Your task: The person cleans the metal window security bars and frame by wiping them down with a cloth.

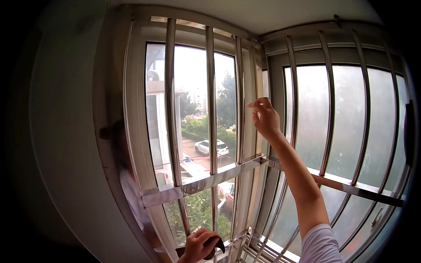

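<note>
My right hand [265, 115] is raised near the corner where the two barred windows meet, its fingers bent and thumb side toward a vertical bar [239, 105]. Whether anything small is between those fingers I cannot make out. Low in the view, my left hand [199, 245] is wrapped round a dark brown cloth-like piece [219, 245], close to the lower bars of the left window. A flat metal crossbar [197, 185] runs above that hand.
Frosted panes [351, 114] stand behind metal bars on the right. Outside the left window are a white car [211, 147], bushes and trees. A plain wall [66, 131] fills the left side. A blurred reflection of a person shows beside the left frame.
</note>
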Available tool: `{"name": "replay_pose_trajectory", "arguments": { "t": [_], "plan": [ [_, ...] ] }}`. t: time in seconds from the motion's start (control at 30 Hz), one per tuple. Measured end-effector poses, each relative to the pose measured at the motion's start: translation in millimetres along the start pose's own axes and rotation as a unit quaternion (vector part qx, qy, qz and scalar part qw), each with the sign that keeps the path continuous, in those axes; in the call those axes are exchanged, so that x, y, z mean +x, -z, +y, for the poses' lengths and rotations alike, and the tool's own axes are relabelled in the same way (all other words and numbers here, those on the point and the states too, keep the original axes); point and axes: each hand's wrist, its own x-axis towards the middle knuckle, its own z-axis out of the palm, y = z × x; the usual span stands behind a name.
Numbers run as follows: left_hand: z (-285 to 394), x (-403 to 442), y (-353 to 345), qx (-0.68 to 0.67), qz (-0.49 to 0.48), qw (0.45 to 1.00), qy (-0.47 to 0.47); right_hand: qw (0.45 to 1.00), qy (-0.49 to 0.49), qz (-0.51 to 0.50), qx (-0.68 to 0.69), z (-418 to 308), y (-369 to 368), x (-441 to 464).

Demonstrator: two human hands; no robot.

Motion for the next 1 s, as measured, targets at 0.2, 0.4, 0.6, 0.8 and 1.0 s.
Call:
{"name": "replay_pose_trajectory", "arguments": {
  "t": [0.2, 0.4, 0.6, 0.8, 1.0],
  "plan": [
    [3.6, 34.0, -40.5, 0.028, -0.027, 0.997, 0.068, 0.945, -0.144, -0.147, 0.253, -17.1, 13.6, -78.1],
    [40.0, 117.7, -41.3, -0.012, 0.17, 0.985, -0.034, 0.752, -0.221, -0.338, 0.521, -29.4, 39.4, -159.3],
    [69.5, 202.4, -42.1, 0.037, 0.176, 0.969, -0.168, 0.58, -0.344, -0.313, 0.669, -57.1, 36.7, -189.9],
    [96.8, 214.8, 11.6, 0.382, 0.301, 0.827, -0.28, 0.58, -0.385, 0.022, 0.718, -42.3, 38.4, -107.0],
    [85.5, 203.9, 69.0, 0.432, 0.42, 0.784, -0.147, 0.697, -0.222, 0.216, 0.647, -29.4, 25.8, -2.9]
  ]
}}
